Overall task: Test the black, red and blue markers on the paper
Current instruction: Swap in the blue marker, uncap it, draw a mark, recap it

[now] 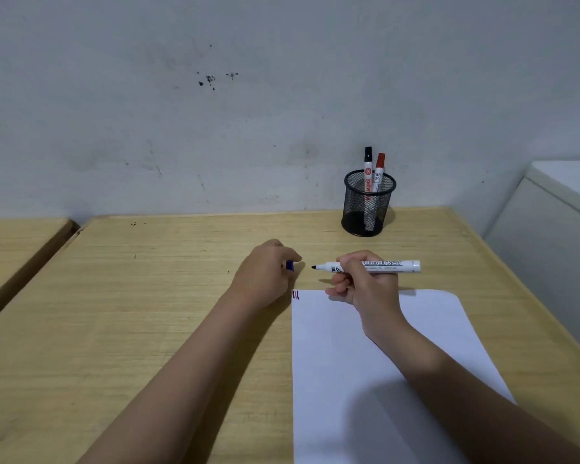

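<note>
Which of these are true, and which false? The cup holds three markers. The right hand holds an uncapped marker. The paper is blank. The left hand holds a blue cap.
1. The black mesh cup holds three markers. False: only the black-capped marker and the red-capped marker.
2. The right hand holds an uncapped white-barrelled marker. True.
3. The white paper sheet is blank. False: short coloured strokes mark its top left corner.
4. The left hand holds a blue cap. True.

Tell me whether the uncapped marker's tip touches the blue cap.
Apart. The head view shows bare table between the marker's tip and the blue cap in the left hand.
</note>
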